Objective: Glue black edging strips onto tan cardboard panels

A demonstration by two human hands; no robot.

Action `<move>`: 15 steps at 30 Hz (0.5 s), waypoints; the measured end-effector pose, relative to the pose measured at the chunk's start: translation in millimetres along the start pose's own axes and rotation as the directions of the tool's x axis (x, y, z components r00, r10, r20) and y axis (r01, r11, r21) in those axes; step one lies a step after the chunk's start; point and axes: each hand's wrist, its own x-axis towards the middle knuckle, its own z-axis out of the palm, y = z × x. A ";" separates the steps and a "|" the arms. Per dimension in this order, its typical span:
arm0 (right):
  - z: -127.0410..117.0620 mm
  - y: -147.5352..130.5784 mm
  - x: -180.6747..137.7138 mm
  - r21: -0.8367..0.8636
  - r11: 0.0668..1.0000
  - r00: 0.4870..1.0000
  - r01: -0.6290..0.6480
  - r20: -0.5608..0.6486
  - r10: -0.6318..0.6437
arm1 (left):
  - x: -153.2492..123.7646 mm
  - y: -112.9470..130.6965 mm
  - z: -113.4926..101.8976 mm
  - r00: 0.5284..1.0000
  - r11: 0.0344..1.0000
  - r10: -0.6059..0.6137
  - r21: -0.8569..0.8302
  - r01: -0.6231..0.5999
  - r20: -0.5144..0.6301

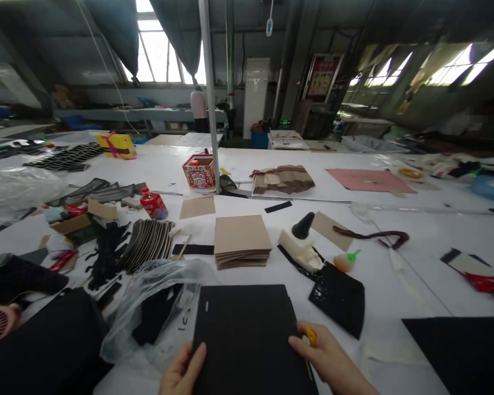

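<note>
A stack of flat black rectangular panels lies in front of me at the bottom centre. My left hand is closed on its lower left edge, thumb on top. On the right edge, my right hand grips the panels between thumb and fingers. A small yellow object is tucked in the right hand's fingers; its kind is unclear. Just beyond the panels stands a pile of tan cardboard squares. Left of them lies a clear plastic bag with black pieces inside.
To the right are a white glue bottle with a black cone tip, black scraps and a small orange bottle with a green tip. A brown strap lies beyond. Curved strips and a red bottle stand left. A person stands far back.
</note>
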 end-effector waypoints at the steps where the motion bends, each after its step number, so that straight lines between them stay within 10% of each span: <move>1: 0.3 14.4 3.1 0.018 0.999 0.999 -0.047 -0.021 0.047 | 3.0 -13.3 17.6 0.995 0.997 -0.058 -0.047 0.061 0.077; 8: -0.7 102.3 34.2 -0.159 0.970 0.965 -0.185 -0.216 0.149 | 31.8 -65.1 47.3 0.989 0.983 0.031 0.175 -0.056 0.143; 15: 1.7 117.9 54.1 -0.239 0.944 0.950 -0.226 -0.267 0.160 | 49.4 -78.2 48.2 0.986 0.859 0.158 0.484 -0.167 0.059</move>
